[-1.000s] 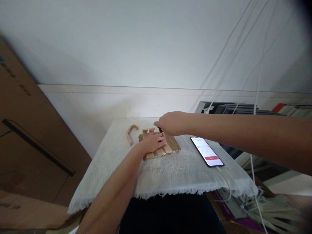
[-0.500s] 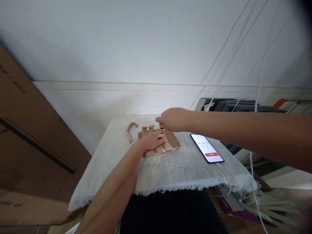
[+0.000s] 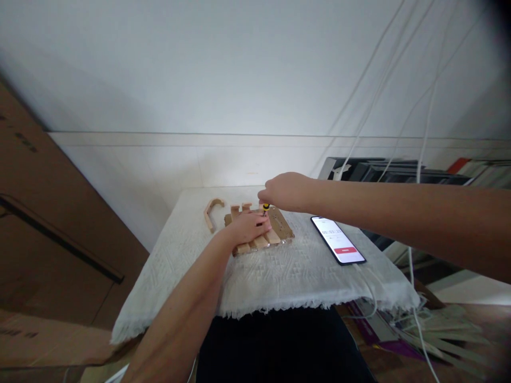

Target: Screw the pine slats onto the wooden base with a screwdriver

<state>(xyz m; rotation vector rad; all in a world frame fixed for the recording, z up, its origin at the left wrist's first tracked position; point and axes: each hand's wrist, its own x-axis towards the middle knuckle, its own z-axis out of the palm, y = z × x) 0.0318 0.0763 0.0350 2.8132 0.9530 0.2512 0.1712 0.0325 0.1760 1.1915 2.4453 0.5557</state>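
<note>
My right hand (image 3: 285,191) is closed round the top of a screwdriver (image 3: 265,207) with a yellow and black handle, held upright. The tool's tip points down at one of several light wooden hook-shaped pieces (image 3: 273,237), close to my left fingers. My left hand (image 3: 249,226) lies flat across these pieces with its fingers stretched out, pressing on them. Beneath the wood is a brown cardboard sheet (image 3: 282,223), its near edge shiny like clear tape. Another curved wooden hook (image 3: 209,214) lies apart on the left. My left hand hides part of the pieces.
A white fringed cloth (image 3: 175,276) covers the small table. On its right lies a phone (image 3: 338,240) showing a running timer, its white cable hanging over the front edge. A wall stands behind, a large cardboard box (image 3: 59,229) at left, and dark stacked items (image 3: 371,173) at right.
My right hand and the screwdriver have shifted and turned very slightly. My left hand stays on the wooden pieces, and the whole view has moved a little.
</note>
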